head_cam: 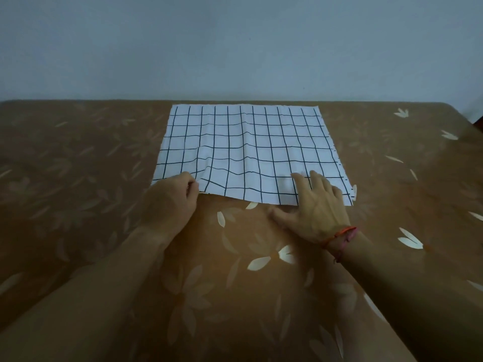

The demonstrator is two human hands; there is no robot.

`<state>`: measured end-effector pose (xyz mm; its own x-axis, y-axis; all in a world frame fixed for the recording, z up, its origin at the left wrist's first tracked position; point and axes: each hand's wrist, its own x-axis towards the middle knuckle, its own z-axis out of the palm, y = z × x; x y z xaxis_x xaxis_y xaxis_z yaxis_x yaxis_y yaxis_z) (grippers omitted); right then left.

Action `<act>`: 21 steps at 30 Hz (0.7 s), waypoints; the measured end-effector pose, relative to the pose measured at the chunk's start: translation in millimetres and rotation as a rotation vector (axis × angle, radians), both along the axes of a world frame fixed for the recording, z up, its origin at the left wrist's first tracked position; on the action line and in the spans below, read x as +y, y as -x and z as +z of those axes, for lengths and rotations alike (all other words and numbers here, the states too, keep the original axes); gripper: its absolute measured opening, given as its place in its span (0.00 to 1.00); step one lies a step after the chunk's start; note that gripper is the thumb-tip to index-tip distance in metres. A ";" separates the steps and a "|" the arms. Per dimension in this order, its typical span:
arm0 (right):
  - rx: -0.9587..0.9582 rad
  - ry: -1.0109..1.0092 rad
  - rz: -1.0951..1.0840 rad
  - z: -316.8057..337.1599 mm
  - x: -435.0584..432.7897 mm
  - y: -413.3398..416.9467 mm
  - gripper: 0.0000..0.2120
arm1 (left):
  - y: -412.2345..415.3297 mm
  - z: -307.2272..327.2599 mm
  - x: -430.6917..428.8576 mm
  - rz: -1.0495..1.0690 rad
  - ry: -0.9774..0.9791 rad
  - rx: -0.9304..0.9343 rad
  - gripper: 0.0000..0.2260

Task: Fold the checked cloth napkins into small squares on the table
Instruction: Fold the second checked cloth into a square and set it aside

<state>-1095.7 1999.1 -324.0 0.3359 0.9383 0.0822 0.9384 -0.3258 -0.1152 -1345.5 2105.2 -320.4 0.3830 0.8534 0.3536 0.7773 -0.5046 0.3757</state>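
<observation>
A white napkin with a dark checked grid [248,147] lies spread flat on the table, reaching almost to the far edge. My left hand [173,197] pinches the napkin's near left corner, and the cloth wrinkles beside it. My right hand [317,207] rests on the near right corner with fingers spread flat on the cloth and the thumb on the table below the edge. A red thread band circles the right wrist.
The table wears a brown cloth with pale flower petals [235,283]. A plain pale wall [235,48] rises right behind the far edge. The table's right corner [467,118] curves away at the far right.
</observation>
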 end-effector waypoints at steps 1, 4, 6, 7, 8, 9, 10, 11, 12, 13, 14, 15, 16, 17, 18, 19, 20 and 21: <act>0.000 -0.016 0.015 1.9 1.6 7.8 0.43 | 1.1 4.7 -0.8 -0.003 -0.015 -0.009 0.07; -0.006 -0.061 0.063 2.6 8.7 30.9 0.41 | 5.3 16.8 -7.3 -0.024 -0.041 -0.028 0.07; -0.003 -0.073 0.094 2.6 13.2 41.2 0.37 | 9.8 23.6 -13.5 -0.054 -0.049 -0.028 0.07; -0.007 -0.079 0.103 2.0 13.9 43.3 0.34 | 13.2 26.7 -16.3 -0.066 -0.051 -0.022 0.07; -0.012 -0.089 0.107 3.2 14.4 43.7 0.32 | 17.3 29.4 -18.4 -0.074 -0.053 -0.015 0.07; -0.015 -0.101 0.112 6.4 13.9 42.3 0.30 | 22.1 31.8 -20.3 -0.078 -0.054 -0.009 0.07; -0.014 -0.108 0.114 9.7 11.9 38.5 0.28 | 27.5 33.1 -21.7 -0.081 -0.050 -0.006 0.07; -0.016 -0.099 0.113 13.5 8.6 33.2 0.25 | 33.2 33.9 -22.5 -0.083 -0.044 -0.009 0.07; -0.021 -0.061 0.108 17.8 3.7 26.9 0.21 | 39.1 34.4 -23.0 -0.081 -0.035 -0.013 0.07; -0.044 -0.020 0.101 20.9 -1.7 19.2 0.17 | 45.2 34.5 -22.9 -0.076 -0.024 -0.014 0.07; -0.069 0.022 0.089 22.5 -7.6 10.6 0.14 | 51.3 34.3 -22.2 -0.066 -0.017 -0.011 0.07; -0.089 0.047 0.072 24.2 -13.8 4.0 0.12 | 57.5 32.9 -21.5 -0.053 -0.012 -0.005 0.07; -0.097 0.056 0.058 25.8 -19.6 -0.9 0.09 | 62.8 32.2 -21.8 -0.035 -0.011 0.006 0.07; -0.093 0.048 0.050 27.0 -25.8 -3.8 0.08 | 67.5 30.8 -23.2 -0.015 -0.007 0.028 0.06; -0.068 0.040 0.048 28.5 -31.6 -4.7 0.07 | 71.0 30.2 -26.7 0.003 -0.002 0.057 0.06; -0.039 0.034 0.054 30.7 -37.8 -3.2 0.06 | 73.6 30.5 -31.2 0.021 0.011 0.081 0.05; -0.022 0.035 0.064 34.4 -44.9 1.2 0.06 | 74.6 32.1 -37.0 0.036 0.037 0.096 0.04; -0.015 0.045 0.077 39.8 -51.9 7.9 0.06 | 74.4 34.8 -44.1 0.048 0.075 0.103 0.05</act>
